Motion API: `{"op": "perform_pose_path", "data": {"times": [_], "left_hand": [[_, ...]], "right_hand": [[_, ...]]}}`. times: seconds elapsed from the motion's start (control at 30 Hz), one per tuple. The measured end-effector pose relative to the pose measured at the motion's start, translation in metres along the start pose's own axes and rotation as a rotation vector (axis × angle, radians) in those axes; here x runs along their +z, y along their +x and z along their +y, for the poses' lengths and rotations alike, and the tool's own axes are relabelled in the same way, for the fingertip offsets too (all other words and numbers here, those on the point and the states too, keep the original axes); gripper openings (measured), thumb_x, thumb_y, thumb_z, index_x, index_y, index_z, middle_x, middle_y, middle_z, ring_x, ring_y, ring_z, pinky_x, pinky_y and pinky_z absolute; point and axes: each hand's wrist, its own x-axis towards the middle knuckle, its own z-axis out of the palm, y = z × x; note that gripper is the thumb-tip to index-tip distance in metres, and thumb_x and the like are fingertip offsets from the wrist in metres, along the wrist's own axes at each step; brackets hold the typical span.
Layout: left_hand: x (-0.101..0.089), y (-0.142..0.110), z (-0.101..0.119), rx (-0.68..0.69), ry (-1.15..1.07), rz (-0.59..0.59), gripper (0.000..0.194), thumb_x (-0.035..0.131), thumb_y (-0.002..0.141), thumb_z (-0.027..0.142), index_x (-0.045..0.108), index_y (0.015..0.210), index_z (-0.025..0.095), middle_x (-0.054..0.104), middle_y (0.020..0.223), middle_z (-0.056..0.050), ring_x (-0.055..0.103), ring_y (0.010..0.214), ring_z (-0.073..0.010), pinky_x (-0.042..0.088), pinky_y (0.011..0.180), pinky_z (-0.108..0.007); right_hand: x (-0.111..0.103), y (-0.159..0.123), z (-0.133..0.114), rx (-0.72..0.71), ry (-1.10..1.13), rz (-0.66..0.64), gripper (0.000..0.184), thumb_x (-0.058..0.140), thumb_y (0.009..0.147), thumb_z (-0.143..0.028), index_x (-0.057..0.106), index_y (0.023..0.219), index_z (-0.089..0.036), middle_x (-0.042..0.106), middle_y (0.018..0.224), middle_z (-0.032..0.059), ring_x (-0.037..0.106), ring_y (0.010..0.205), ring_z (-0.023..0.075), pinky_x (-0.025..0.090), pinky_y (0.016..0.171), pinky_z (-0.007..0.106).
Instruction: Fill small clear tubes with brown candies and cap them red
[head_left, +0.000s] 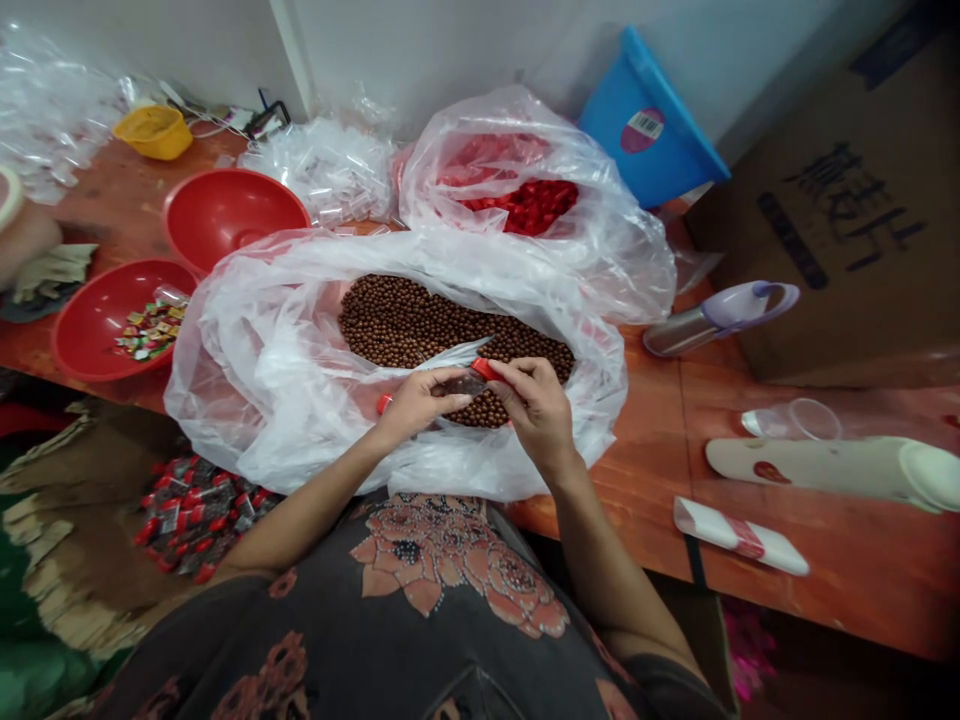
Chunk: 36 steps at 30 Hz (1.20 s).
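My left hand [416,405] pinches a small clear bottle [466,384] with dark contents. A red cap [486,369] sits at the bottle's right end, with the fingers of my right hand [538,408] closed on it. Both hands are over a big clear plastic bag [247,320] of small brown balls [397,318], whose mouth is spread wide. Just beyond my fingers lies a pale, pointed, scoop-like piece [454,354], partly hidden. Another red cap [385,402] shows beside my left hand; what it belongs to is hidden.
Behind is a bag of red caps [536,205]. Two red bowls [236,205] stand left, one with small wrapped pieces [154,328]. Capped bottles [199,515] fill a carton below. A thermos [686,325], a cream flask [810,468] and a large carton [832,230] are right.
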Motion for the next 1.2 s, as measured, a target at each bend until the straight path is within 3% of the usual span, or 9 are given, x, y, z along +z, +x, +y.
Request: {"op": "perform_pose_path", "data": {"times": [0.13, 0.33, 0.5, 0.6, 0.67, 0.93, 1.2], "left_hand": [[0.0, 0.0, 0.003, 0.005, 0.003, -0.022, 0.038, 0.078, 0.07, 0.02, 0.075, 0.108, 0.018, 0.074, 0.104, -0.006, 0.067, 0.096, -0.0174, 0.05, 0.093, -0.032], [0.001, -0.002, 0.007, -0.02, 0.02, -0.034, 0.036, 0.078, 0.068, 0.017, 0.077, 0.103, 0.019, 0.075, 0.102, -0.005, 0.068, 0.092, -0.0175, 0.052, 0.089, -0.031], [0.003, -0.005, 0.012, -0.056, -0.007, -0.014, 0.038, 0.079, 0.067, 0.018, 0.076, 0.105, 0.019, 0.075, 0.102, -0.007, 0.068, 0.092, -0.0193, 0.054, 0.083, -0.031], [0.007, -0.007, 0.012, -0.062, -0.05, -0.006, 0.04, 0.079, 0.067, 0.021, 0.076, 0.107, 0.018, 0.075, 0.103, -0.008, 0.068, 0.092, -0.0198, 0.055, 0.082, -0.032], [0.01, -0.007, 0.011, -0.054, -0.085, -0.011, 0.041, 0.08, 0.067, 0.022, 0.076, 0.108, 0.018, 0.075, 0.103, -0.007, 0.068, 0.09, -0.0189, 0.055, 0.083, -0.031], [0.009, -0.008, 0.011, -0.043, -0.042, 0.007, 0.043, 0.081, 0.066, 0.021, 0.076, 0.109, 0.019, 0.075, 0.104, -0.005, 0.068, 0.092, -0.0183, 0.054, 0.086, -0.031], [0.007, -0.01, 0.011, -0.044, -0.016, -0.016, 0.041, 0.08, 0.066, 0.02, 0.077, 0.106, 0.02, 0.076, 0.099, -0.005, 0.068, 0.088, -0.0182, 0.054, 0.083, -0.031]], "right_hand": [[0.002, -0.004, 0.002, -0.083, 0.039, -0.074, 0.034, 0.059, 0.093, -0.024, 0.065, 0.122, -0.04, 0.069, 0.123, -0.0004, 0.063, 0.114, 0.0208, 0.05, 0.098, 0.044], [-0.003, -0.004, 0.01, -0.159, 0.089, -0.052, 0.036, 0.059, 0.093, -0.018, 0.066, 0.119, -0.041, 0.072, 0.119, -0.003, 0.068, 0.108, 0.0192, 0.052, 0.093, 0.043], [0.0, -0.008, 0.017, -0.132, 0.015, -0.104, 0.029, 0.065, 0.089, -0.028, 0.068, 0.117, -0.038, 0.07, 0.123, -0.0011, 0.067, 0.112, 0.0225, 0.051, 0.098, 0.047], [0.01, -0.016, 0.016, -0.109, 0.016, -0.05, 0.046, 0.071, 0.084, -0.033, 0.062, 0.129, -0.034, 0.066, 0.13, 0.0029, 0.063, 0.12, 0.0259, 0.05, 0.102, 0.048], [0.015, -0.02, 0.013, -0.078, 0.022, 0.008, 0.045, 0.065, 0.089, -0.03, 0.058, 0.133, -0.034, 0.064, 0.133, 0.003, 0.062, 0.121, 0.0252, 0.05, 0.102, 0.048], [0.004, -0.016, 0.01, -0.112, 0.0, -0.014, 0.036, 0.051, 0.094, -0.021, 0.065, 0.123, -0.039, 0.066, 0.128, -0.0028, 0.065, 0.114, 0.0211, 0.051, 0.097, 0.049], [-0.002, -0.019, 0.011, -0.15, 0.007, -0.015, 0.033, 0.051, 0.095, -0.021, 0.067, 0.119, -0.037, 0.07, 0.124, -0.0005, 0.067, 0.11, 0.0219, 0.053, 0.094, 0.049]]}}
